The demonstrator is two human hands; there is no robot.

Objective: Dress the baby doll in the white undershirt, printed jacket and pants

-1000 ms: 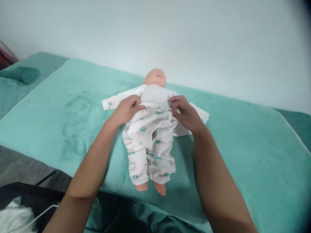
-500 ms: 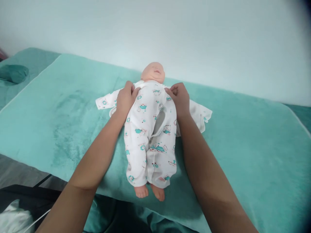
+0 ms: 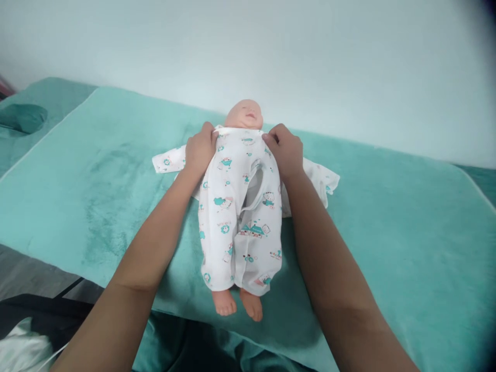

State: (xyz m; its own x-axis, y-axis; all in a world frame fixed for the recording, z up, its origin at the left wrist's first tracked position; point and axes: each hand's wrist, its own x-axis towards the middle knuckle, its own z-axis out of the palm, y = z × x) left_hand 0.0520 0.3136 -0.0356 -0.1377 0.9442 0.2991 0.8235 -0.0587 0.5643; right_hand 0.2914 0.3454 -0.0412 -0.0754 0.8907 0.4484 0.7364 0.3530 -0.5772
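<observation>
A baby doll (image 3: pixel 245 113) lies on its back on a teal blanket (image 3: pixel 116 170), head toward the wall, bare feet toward me. It wears white printed trousers (image 3: pixel 240 227), pulled up to its chest. My left hand (image 3: pixel 199 150) grips the trousers' top edge at the doll's left side, fingers closed on the cloth. My right hand (image 3: pixel 284 150) pinches the same edge on the other side. A white printed top (image 3: pixel 321 181) lies spread open under the doll, its sleeves sticking out both ways.
The blanket covers a bed against a pale wall (image 3: pixel 310 62). A teal pillow (image 3: pixel 23 118) lies at the far left. Near the lower left, off the bed, are dark fabric (image 3: pixel 42 310) and something white (image 3: pixel 19 351) with a thin cable.
Both hands drew the trousers' waistband from the doll's belly up to its chest. The doll's feet stick out further from the trouser legs.
</observation>
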